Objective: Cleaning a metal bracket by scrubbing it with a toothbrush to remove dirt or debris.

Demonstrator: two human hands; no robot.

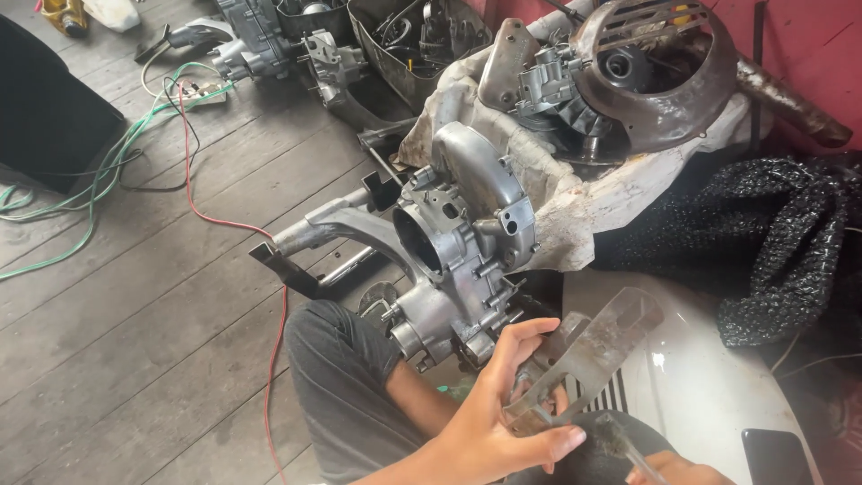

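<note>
One left hand [485, 422] pinches metal plate [588, 355] beside engine casing [458, 247]

Count on inspection: two hands in view, the left hand [489, 422] near centre and the right hand [669, 467] at the near edge; one flat slotted metal plate [588, 355]; one large silver engine casing [458, 242] at centre. Further items: one rusty round fan cover [655, 76] far right, one second grey engine block [256, 40] far left, one red wire [229, 224], one black netted cloth [781, 242] right.
</note>
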